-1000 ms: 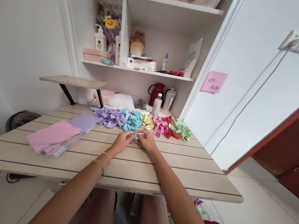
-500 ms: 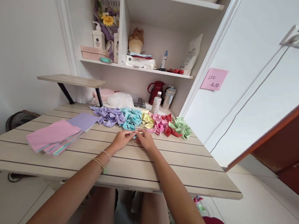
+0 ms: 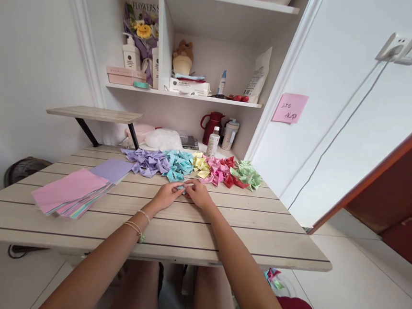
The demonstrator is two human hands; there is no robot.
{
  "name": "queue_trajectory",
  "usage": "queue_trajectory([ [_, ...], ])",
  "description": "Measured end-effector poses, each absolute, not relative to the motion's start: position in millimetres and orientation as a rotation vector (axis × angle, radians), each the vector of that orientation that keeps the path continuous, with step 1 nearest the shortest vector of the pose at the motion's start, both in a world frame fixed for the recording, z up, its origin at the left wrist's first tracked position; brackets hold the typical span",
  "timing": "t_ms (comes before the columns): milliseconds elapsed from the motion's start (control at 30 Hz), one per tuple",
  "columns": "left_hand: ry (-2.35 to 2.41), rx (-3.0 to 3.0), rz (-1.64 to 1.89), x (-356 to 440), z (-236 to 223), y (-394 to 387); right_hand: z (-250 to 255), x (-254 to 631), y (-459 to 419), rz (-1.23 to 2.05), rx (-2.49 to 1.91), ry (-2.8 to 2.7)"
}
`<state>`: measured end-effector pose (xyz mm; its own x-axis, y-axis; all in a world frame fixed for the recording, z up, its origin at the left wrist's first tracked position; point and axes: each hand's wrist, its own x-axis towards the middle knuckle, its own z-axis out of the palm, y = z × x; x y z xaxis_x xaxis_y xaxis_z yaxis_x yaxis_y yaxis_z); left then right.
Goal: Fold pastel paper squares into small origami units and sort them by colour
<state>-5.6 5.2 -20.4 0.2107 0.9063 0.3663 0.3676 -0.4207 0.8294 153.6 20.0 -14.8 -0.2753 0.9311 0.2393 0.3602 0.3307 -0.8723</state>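
Close together over the middle of the table, my left hand (image 3: 167, 194) and my right hand (image 3: 198, 193) are both closed on a small piece of light-blue folded paper (image 3: 180, 188). Fingers cover most of the paper, so its full shape is hidden. Just beyond my hands lies a row of folded paper pieces: purple ones (image 3: 147, 162), blue ones (image 3: 178, 163), yellow ones (image 3: 200, 163), pink ones (image 3: 216, 170), red ones (image 3: 229, 179) and green ones (image 3: 246, 174). To the left is a fanned stack of coloured paper sheets (image 3: 71, 187), pink on top, with a purple sheet (image 3: 111, 169) beside it.
A small raised shelf (image 3: 94, 113) stands at the table's back left. Behind the row are a clear bottle (image 3: 212, 144), a dark red jug (image 3: 212, 127) and a light tumbler (image 3: 231, 133). The wooden table's (image 3: 263, 246) front edge runs above my legs.
My fingers have shifted slightly on the blue paper, and a little more of it shows between them. The whole view has moved slightly; the paper row and stack stay put.
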Motion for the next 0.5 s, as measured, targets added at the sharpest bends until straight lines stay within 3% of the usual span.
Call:
queue_trajectory([
  [500, 1.19, 2.017, 1.13, -4.9, -18.3, 3.1, -11.4, 155.3, 18.0, 0.736, -1.181, -1.936],
])
